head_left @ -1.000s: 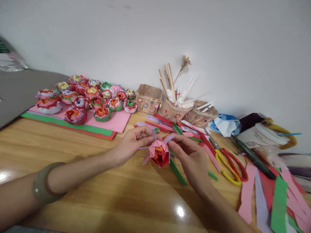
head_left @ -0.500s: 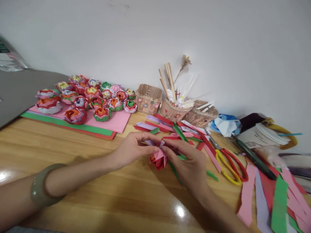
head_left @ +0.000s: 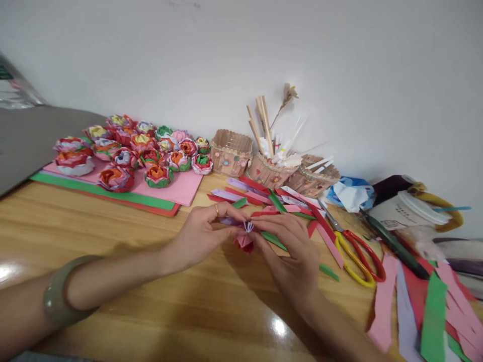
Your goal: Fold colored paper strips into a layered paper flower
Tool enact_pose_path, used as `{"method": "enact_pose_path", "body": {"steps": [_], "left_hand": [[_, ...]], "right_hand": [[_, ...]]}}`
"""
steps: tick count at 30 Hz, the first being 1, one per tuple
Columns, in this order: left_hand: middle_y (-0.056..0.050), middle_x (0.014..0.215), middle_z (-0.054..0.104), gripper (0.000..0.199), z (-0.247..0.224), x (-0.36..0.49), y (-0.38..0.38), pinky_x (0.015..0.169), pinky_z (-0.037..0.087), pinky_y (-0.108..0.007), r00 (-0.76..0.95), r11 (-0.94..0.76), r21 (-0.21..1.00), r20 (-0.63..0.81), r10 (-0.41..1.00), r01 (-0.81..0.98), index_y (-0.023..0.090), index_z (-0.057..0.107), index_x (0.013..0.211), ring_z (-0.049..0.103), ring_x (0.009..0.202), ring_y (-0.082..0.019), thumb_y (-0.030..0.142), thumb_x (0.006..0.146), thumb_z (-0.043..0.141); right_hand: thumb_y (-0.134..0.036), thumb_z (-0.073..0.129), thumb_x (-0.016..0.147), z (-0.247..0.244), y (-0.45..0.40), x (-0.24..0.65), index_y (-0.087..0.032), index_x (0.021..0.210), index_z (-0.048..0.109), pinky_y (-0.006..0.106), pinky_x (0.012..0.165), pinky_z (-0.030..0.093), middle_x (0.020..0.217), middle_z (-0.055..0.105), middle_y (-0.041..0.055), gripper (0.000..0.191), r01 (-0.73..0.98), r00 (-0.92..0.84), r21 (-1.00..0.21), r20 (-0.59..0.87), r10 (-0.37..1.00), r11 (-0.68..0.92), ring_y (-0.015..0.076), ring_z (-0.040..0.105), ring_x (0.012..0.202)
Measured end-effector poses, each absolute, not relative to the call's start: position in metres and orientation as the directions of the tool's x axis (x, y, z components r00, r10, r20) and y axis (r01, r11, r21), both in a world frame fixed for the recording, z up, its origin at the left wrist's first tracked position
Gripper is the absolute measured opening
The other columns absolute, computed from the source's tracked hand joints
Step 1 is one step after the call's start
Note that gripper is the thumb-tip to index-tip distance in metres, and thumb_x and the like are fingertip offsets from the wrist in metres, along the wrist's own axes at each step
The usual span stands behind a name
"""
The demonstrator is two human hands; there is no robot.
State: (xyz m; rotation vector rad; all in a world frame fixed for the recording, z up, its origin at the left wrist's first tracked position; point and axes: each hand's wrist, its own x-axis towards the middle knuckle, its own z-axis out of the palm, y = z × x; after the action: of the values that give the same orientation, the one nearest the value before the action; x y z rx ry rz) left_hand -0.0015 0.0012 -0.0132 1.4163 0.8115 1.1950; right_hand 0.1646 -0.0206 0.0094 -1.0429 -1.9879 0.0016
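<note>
Between both hands, above the wooden table (head_left: 151, 306), is a small paper flower (head_left: 245, 242) with pink and red petals and a folded lilac piece at its top. My left hand (head_left: 202, 232), with a ring on one finger, pinches the left side of the lilac paper. From the right, my right hand (head_left: 289, 246) pinches the same paper, thumb and fingers close together. The fingertips nearly meet and hide part of the flower. Folded paper strips (head_left: 264, 193) in red, lilac, pink and green lie just behind the hands.
Finished paper flowers (head_left: 151, 158) stand on coloured sheets (head_left: 188, 188) at the left. Three decorated baskets (head_left: 230, 156) line the wall, two holding sticks and tubes. Scissors (head_left: 354, 256), a green cutter (head_left: 396, 246), a white cup (head_left: 407, 211) and uncut strips (head_left: 433, 317) are at the right.
The flower has tipped so that less of its red part shows, and the lilac piece now shows pleated folds facing the camera. Both hands have shifted slightly and still pinch it.
</note>
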Motion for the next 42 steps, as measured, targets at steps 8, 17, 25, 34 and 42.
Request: {"method": "enact_pose_path", "body": {"steps": [8, 17, 25, 34, 42], "left_hand": [[-0.006, 0.085, 0.067, 0.007, -0.012, -0.006, 0.004, 0.077, 0.051, -0.027, 0.26, -0.663, 0.747, 0.631, 0.731, 0.05, 0.015, 0.062, 0.079, 0.063, 0.082, -0.014, 0.009, 0.076, 0.062], [-0.005, 0.076, 0.062, 0.005, -0.01, -0.008, 0.005, 0.073, 0.05, -0.029, 0.37, -0.687, 0.727, 0.637, 0.676, 0.003, 0.014, 0.059, 0.073, 0.06, 0.078, -0.015, 0.011, 0.075, 0.063], [0.0, 0.066, 0.062, 0.012, 0.003, -0.005, 0.006, 0.052, 0.045, -0.02, 0.457, 0.048, 0.995, -0.002, 0.889, -0.09, 0.014, 0.061, 0.074, 0.056, 0.057, -0.009, 0.022, 0.067, 0.066], [0.001, 0.065, 0.057, 0.005, -0.003, -0.002, 0.005, 0.056, 0.044, -0.021, 0.337, -0.135, 0.991, 0.121, 0.934, 0.02, 0.014, 0.059, 0.061, 0.055, 0.062, -0.01, 0.012, 0.067, 0.058], [-0.001, 0.067, 0.066, 0.005, -0.005, -0.005, 0.017, 0.059, 0.047, -0.022, 0.433, 0.122, 0.992, -0.099, 0.896, -0.026, 0.013, 0.065, 0.07, 0.06, 0.062, -0.011, 0.016, 0.067, 0.065]], "right_hand": [[-0.009, 0.063, 0.076, 0.008, -0.019, 0.167, -0.021, 0.081, 0.061, 0.035, 0.069, 0.047, 0.079, 0.072, 0.0038, 0.014, 0.655, -0.329, -0.247, 0.757, 0.564, 0.714, 0.019, 0.064, 0.075], [0.0, 0.056, 0.076, 0.004, -0.015, 0.173, -0.019, 0.083, 0.057, 0.029, 0.063, 0.048, 0.076, 0.063, 0.0051, 0.02, 0.461, -0.449, -0.361, 0.693, 0.564, 0.811, 0.0164, 0.057, 0.072], [-0.014, 0.06, 0.078, 0.011, -0.015, 0.168, -0.019, 0.073, 0.058, 0.022, 0.055, 0.047, 0.065, 0.062, -0.0008, 0.007, 0.413, -0.311, -0.738, 0.437, 0.844, 0.534, 0.0115, 0.057, 0.059], [-0.006, 0.057, 0.076, -0.004, -0.017, 0.167, -0.019, 0.079, 0.06, 0.027, 0.059, 0.046, 0.066, 0.066, 0.0025, 0.014, 0.635, -0.426, -0.268, 0.661, 0.618, 0.724, 0.0152, 0.059, 0.062], [-0.009, 0.059, 0.076, 0.002, -0.012, 0.171, -0.018, 0.076, 0.061, 0.026, 0.057, 0.048, 0.066, 0.067, 0.0023, 0.009, 0.607, -0.346, -0.402, 0.643, 0.683, 0.686, 0.0138, 0.06, 0.06]]}}
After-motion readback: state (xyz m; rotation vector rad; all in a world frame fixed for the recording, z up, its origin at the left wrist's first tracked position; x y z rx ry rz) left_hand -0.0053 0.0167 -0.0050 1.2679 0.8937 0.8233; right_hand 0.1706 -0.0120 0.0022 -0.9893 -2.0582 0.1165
